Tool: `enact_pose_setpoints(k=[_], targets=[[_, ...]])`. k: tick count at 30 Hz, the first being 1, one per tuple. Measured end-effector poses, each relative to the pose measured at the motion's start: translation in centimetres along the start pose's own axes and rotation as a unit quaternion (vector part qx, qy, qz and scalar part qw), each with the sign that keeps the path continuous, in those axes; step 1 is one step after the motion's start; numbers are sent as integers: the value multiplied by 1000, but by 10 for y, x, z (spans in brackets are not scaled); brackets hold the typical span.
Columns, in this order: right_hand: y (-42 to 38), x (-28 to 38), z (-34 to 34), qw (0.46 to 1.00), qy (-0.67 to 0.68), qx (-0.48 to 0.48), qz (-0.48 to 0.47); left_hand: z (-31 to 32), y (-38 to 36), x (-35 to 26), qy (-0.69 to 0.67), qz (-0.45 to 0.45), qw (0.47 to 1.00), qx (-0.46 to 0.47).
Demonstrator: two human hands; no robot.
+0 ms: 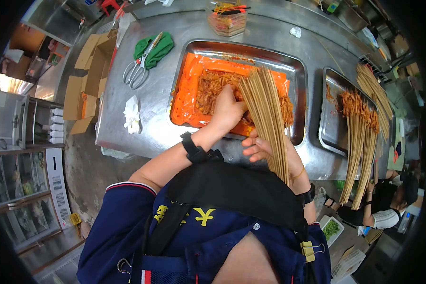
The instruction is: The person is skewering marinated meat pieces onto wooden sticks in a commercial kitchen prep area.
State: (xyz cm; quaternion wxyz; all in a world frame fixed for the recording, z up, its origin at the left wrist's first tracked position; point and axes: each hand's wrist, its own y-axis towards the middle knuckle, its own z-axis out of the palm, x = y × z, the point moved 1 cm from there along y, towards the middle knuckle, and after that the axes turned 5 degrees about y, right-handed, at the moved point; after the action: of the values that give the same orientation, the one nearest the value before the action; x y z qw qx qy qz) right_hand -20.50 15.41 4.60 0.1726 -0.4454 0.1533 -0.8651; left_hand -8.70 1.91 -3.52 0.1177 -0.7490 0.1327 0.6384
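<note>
My left hand point(228, 111) is curled down into a heap of oily, red-sauced meat strips point(207, 87), its fingertips partly buried. The meat lies on an orange plastic sheet point(184, 102) in a steel tray point(298, 102). A thick bundle of bamboo skewers point(269, 118) slants across my right hand point(258, 146), which supports it from below with fingers showing on the left side. The skewers' upper ends overlap the right part of the tray; red pieces show beside them. My left thumb is close to the bundle.
A second steel tray point(333, 137) at right carries loaded skewers point(357, 142); more bare skewers point(371, 85) lie beyond. Scissors point(136, 73), a green cloth point(163, 49), crumpled tissue point(132, 114) and a clear plastic tub point(227, 21) are on the steel table. Another person point(388, 203) is at lower right.
</note>
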Motion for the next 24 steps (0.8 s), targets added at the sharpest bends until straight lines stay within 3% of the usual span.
enact_pose_setpoints(k=[2, 5, 7, 9, 13, 24], targets=[[4, -5, -9, 999, 3, -26, -19, -6, 5, -4, 105, -37, 993, 38], [3, -7, -19, 998, 1, -49, -37, -21, 3, -21, 31, 42, 999, 4], [4, -9, -20, 998, -11, -48, -34, -28, -8, -45, -81, -94, 987, 105], [7, -10, -20, 998, -29, -42, -28, -31, -15, -50, -210, -189, 941, 189], [6, -10, -17, 998, -37, -41, -16, -26, -16, -35, -226, -145, 945, 187], [4, -7, -9, 992, -44, -114, -3, -30, -25, -29, -198, -163, 956, 145]])
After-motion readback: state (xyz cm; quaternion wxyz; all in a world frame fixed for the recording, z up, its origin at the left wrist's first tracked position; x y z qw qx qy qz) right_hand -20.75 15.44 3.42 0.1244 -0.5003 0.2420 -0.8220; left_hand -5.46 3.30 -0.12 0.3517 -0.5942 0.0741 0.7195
